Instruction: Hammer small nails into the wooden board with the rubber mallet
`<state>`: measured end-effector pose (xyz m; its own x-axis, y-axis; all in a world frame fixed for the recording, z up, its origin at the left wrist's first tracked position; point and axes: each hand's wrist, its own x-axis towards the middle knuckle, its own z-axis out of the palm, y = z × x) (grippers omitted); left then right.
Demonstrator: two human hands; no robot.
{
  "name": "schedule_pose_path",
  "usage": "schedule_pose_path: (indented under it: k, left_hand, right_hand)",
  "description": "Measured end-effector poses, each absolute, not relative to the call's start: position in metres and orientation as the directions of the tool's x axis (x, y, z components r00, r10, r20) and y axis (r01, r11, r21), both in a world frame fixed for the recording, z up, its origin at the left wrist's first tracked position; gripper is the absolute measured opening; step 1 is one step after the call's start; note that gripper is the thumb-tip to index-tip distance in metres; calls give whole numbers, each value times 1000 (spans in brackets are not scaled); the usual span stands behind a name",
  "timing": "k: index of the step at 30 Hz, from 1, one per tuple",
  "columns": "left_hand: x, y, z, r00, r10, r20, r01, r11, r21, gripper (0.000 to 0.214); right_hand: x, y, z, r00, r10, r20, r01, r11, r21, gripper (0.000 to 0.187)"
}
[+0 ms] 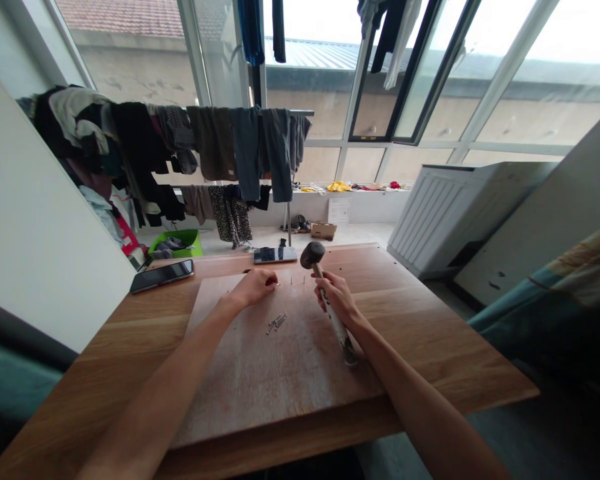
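Evidently, nailing is in hand on the flat, pale reddish-brown wooden board (260, 380), low centre in the frame, lying on the brown wood-grain bench (430, 333). For a straight start, the small silvery nail (279, 285) should be held plumb near its base; light first taps, fingertips clear of the blow, would serve best. Two thin upright metal nails (291, 281) stand just below the frame's middle, with a loose heap of silvery nails (277, 323) lower down. The left hand (255, 287) has its fingertips pressed together, apparently pinching that single nail. The right hand (336, 295) is wrapped round the worn, pale-handled mallet with a black cylindrical head (337, 325), gripping close below the head.
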<state>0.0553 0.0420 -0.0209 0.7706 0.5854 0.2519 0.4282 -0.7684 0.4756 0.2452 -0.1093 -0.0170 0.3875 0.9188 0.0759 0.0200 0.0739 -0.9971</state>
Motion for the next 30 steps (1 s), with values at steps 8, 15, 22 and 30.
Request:
schedule_pose_path:
  k: [8,15,22,30]
  left_hand:
    - [69,39,-24,744,591,311,420,-776,470,14]
    - [74,35,-35,695,621,362,381,-745,547,12]
    - [74,35,-50,610,671,421,346,-704,620,7]
    - [72,36,-50,591,671,447,315,-702,639,6]
  right_hand:
    - [244,-110,-16,376,925,63,16,61,-998,34]
    - [245,-111,-11,335,940,66,20,63,-998,38]
    - [231,-102,16,269,960,73,38,66,-997,35]
    - [200,-101,-4,287,953,97,52,86,-995,30]
